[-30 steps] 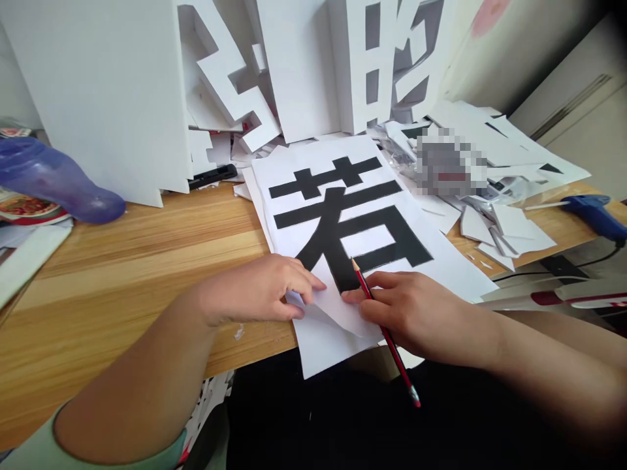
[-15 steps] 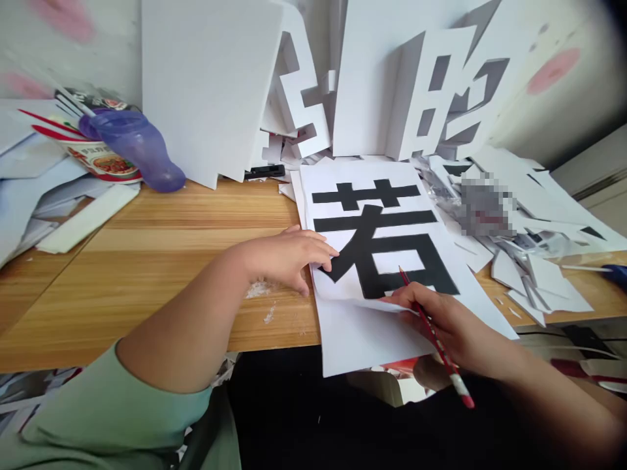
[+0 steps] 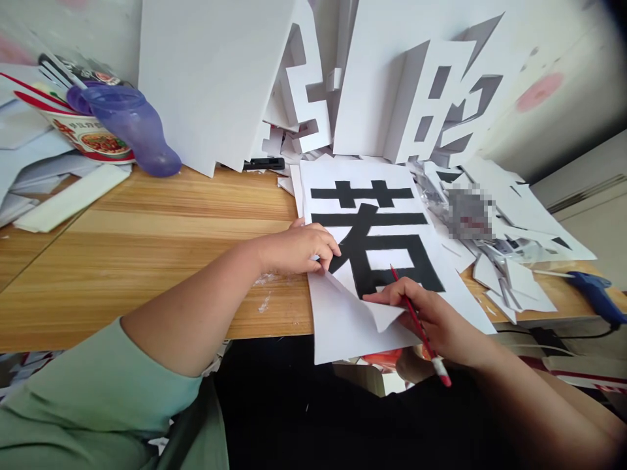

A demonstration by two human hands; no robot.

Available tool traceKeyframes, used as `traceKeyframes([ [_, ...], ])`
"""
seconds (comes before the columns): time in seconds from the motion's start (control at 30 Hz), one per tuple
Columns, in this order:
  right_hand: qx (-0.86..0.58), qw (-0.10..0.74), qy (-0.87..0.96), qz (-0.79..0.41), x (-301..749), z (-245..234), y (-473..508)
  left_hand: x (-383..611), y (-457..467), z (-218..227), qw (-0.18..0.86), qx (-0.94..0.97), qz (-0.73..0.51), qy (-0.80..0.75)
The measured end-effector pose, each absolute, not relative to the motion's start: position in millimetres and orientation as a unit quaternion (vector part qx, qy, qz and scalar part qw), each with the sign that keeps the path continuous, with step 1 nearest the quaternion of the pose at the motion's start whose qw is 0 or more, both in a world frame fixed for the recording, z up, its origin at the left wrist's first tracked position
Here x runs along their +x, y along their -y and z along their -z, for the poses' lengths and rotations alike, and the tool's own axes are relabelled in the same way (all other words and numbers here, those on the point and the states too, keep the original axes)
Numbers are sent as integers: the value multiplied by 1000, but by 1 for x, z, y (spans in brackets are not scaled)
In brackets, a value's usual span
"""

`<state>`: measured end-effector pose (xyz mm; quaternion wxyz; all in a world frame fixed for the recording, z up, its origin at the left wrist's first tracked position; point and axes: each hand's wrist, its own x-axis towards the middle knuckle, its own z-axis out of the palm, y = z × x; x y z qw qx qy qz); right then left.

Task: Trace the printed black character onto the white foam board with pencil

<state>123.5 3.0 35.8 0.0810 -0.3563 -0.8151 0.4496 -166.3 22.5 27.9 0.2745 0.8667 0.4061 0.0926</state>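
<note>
A white paper sheet (image 3: 392, 176) printed with a large black character lies over a larger white board (image 3: 337, 339) at the table's front edge. My left hand (image 3: 313, 248) is closed at the sheet's lower left, thumb and fingers pinching its edge, which curls up there. In my right hand (image 3: 421, 313) is a red pencil (image 3: 416, 316), its point up and its white-and-pink eraser end down. That hand's fingers also rest at the sheet's lifted lower edge, near the bottom of the character. Part of the right fingers is hidden behind the curled paper.
Tall white cut-out letters (image 3: 411, 98) and a large white panel (image 3: 206, 78) stand at the back. On the left are a purple bottle (image 3: 127, 117) and a noodle cup (image 3: 93, 137). White offcuts (image 3: 529, 281) and a blue glue gun (image 3: 592, 294) lie at the right.
My left hand has gone from fingers spread on the sheet to a pinch at its edge. The sheet's lower left part is now folded up. The right hand still holds the pencil.
</note>
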Motion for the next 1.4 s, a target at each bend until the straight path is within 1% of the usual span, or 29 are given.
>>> traceKeyframes([
  [0.07,-315,76,859,-397,123,-36,-1,-165,-22,-29,283,862,-97,-409],
  [0.2,-247,72,937,-238,125,-31,1,-165,-22,-29,279,860,-110,-414],
  [0.27,-220,76,953,-193,126,-28,2,-167,-23,-28,267,861,-119,-415],
  [0.37,-193,68,965,-162,128,-26,2,-171,-26,-27,243,861,-136,-426],
  [0.47,-183,54,971,-144,128,-28,2,-173,-28,-26,229,858,-151,-433],
  [0.6,-175,51,975,-125,126,-32,1,-171,-29,-26,240,860,-148,-425],
  [0.8,-191,66,968,-150,126,-29,-1,-171,-28,-26,260,855,-127,-431],
  [1.1,-182,58,972,-134,126,-29,-3,-175,-26,-33,264,857,-99,-431],
  [1.4,-192,52,968,-150,127,-30,-1,-176,-25,-32,260,862,-94,-426],
])
